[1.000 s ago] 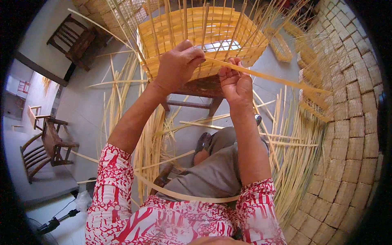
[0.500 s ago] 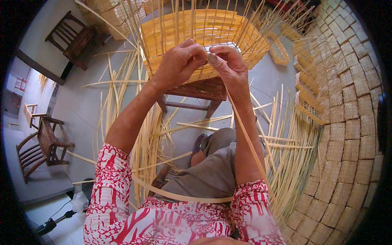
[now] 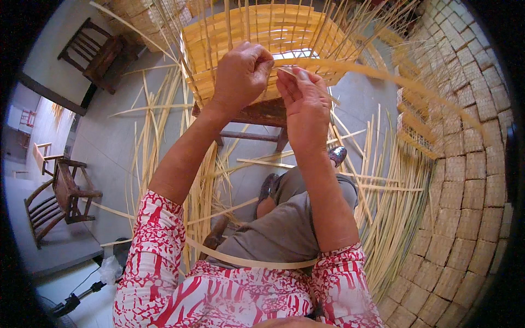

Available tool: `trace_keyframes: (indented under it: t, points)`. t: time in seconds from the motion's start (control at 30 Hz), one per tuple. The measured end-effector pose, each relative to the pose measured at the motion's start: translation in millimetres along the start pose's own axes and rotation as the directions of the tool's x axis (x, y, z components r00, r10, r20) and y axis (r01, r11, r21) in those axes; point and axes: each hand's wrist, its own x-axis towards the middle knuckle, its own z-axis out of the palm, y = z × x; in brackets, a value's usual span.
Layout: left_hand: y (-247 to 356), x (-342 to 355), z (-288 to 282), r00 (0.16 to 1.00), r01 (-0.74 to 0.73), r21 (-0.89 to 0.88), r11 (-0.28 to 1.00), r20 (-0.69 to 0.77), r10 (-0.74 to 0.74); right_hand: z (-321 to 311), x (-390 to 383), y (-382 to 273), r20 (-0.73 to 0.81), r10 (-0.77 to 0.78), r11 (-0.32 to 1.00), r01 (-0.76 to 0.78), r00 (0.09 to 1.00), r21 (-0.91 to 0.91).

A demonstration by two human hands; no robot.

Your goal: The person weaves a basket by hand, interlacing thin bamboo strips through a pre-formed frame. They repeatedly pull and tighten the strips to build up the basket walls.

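A yellow woven basket (image 3: 260, 34) with tall upright stakes rests on a dark wooden stool (image 3: 251, 112). My left hand (image 3: 240, 76) is closed at the basket's near side, gripping a flat yellow bamboo strip (image 3: 394, 79) that arcs out to the right. Just right of it, my right hand (image 3: 303, 104) has its palm turned up, thumb and fingertips closed on a strip at the basket's edge; whether this is the same strip I cannot make out.
Loose pale strips (image 3: 396, 218) lie around the stool and my legs. Small baskets (image 3: 413, 131) stand at the right beside stacked woven blocks (image 3: 465, 208). Two wooden chairs (image 3: 71, 188) (image 3: 95, 54) stand at the left, near a black stand (image 3: 76, 298).
The long strip, hanging down along my right forearm half a second ago, has swung up to the right. My right hand has turned palm up and sits a little lower.
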Motion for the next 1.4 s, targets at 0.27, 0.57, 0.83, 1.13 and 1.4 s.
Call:
trace_keyframes:
  t: [0.27,0.57,0.83,1.13,1.4]
  points:
    - [-3.4,-7.2,-1.9,0.992,-0.116,0.269,0.956,-0.010,0.123,-25.2,4.3,-8.1,-0.115,0.231,0.973,-0.229,0.966,0.027]
    - [1.3,-45.4,-35.4,0.931,-0.187,-0.006,0.982,-0.321,0.175,-70.0,15.6,-12.6,-0.290,0.333,0.905,-0.217,0.897,0.366]
    - [6.2,-21.0,-5.5,0.959,-0.280,0.200,0.939,0.006,0.284,-64.8,17.6,-15.2,-0.305,0.322,0.828,-0.111,0.896,0.549]
    - [-10.7,-9.7,-21.6,0.957,-0.138,-0.343,0.929,0.194,0.214,-48.1,33.2,-16.8,0.346,0.170,0.982,-0.187,0.923,0.014]
    - [-13.1,-5.5,-19.8,0.945,-0.203,-0.356,0.912,0.172,0.278,-13.1,21.6,-20.4,0.494,-0.125,0.811,0.376,0.861,-0.449]
